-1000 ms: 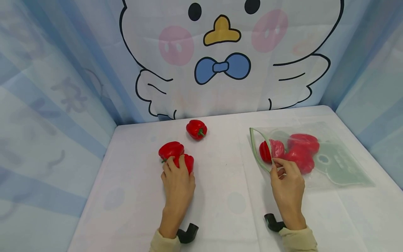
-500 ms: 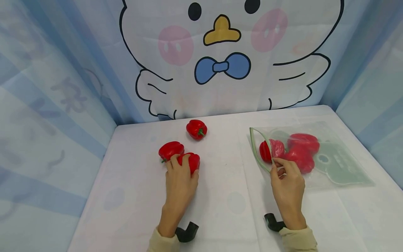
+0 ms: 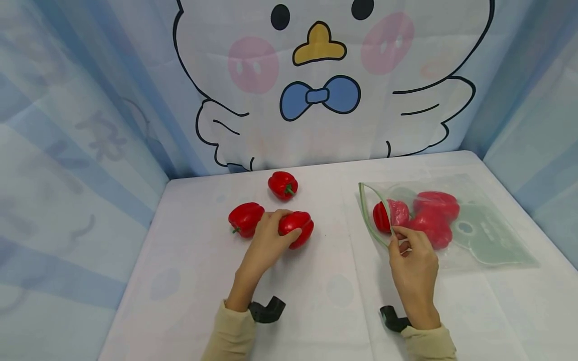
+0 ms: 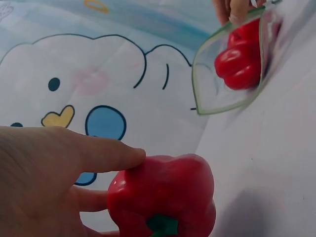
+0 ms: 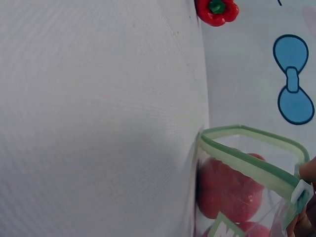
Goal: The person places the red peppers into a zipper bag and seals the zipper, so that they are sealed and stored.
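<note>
My left hand (image 3: 269,240) grips a red bell pepper (image 3: 298,228), thumb on the near side and fingers over the far side; its green stem shows in the left wrist view. Just left of that hand lies a second bell pepper (image 3: 244,219), and a third bell pepper (image 3: 283,185) lies farther back. On the right, a clear zip bag (image 3: 489,235) with a green rim lies on its side, several red peppers (image 4: 240,66) inside. My right hand (image 3: 413,271) pinches the near edge of the bag's mouth, which gapes toward the left.
A white cloth covers the table (image 3: 194,301). Behind it hangs a curtain (image 3: 316,135) with a cartoon print, and blue-white curtains (image 3: 77,200) flank both sides. A black wrist mount (image 3: 268,310) sits at the left cuff, another mount (image 3: 394,319) at the right.
The left hand has drawn its bell pepper to the right, away from the pepper beside it, and turned toward the bag. The right hand and the bag have stayed in place.
</note>
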`<state>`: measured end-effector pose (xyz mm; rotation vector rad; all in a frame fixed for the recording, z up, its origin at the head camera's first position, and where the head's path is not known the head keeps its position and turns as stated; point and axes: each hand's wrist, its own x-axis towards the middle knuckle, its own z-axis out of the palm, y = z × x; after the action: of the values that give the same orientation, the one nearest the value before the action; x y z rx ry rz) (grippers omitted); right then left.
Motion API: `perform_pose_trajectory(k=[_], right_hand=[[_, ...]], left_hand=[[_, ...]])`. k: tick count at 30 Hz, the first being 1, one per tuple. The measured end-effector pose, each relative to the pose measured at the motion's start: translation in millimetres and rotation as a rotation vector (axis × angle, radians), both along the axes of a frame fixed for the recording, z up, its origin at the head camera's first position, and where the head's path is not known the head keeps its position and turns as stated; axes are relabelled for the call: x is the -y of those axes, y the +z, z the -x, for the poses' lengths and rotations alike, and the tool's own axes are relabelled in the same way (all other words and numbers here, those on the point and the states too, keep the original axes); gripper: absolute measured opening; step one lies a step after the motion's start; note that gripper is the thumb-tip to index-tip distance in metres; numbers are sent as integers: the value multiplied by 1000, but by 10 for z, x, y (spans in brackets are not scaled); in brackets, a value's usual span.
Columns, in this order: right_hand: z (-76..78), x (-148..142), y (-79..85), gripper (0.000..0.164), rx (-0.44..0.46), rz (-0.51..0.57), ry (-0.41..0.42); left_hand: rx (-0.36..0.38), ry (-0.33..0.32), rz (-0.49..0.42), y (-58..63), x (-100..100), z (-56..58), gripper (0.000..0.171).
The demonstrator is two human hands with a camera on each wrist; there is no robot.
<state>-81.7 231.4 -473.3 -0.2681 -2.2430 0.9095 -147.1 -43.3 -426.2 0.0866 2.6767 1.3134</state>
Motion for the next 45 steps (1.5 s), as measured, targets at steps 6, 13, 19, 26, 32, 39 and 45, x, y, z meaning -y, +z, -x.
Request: perform_pose_trajectory(k=[6, 13, 19, 26, 32, 39, 45], right_hand=[[-9, -5, -5, 24, 6, 0, -4], [-15, -14, -4, 24, 5, 1, -7], [-20, -31, -4, 24, 1, 2, -5], [-26, -38, -1, 24, 4, -5, -9], [-19, -28, 2, 24, 0, -2, -9], [1, -18, 1, 23, -8, -6, -11], [17, -19, -11, 22, -18, -13, -13]], left_hand=[[84, -34, -161, -90, -162, 166, 57], [139, -43, -280, -187, -451, 273, 54], [141, -26, -361, -243, -694, 330, 54], [144, 9, -422, -284, -981, 385, 52], [118, 3, -417, -331, -1179, 405, 52], [82, 1, -381, -385, -1340, 446, 49], [43, 17, -358, -413, -1437, 476, 47]])
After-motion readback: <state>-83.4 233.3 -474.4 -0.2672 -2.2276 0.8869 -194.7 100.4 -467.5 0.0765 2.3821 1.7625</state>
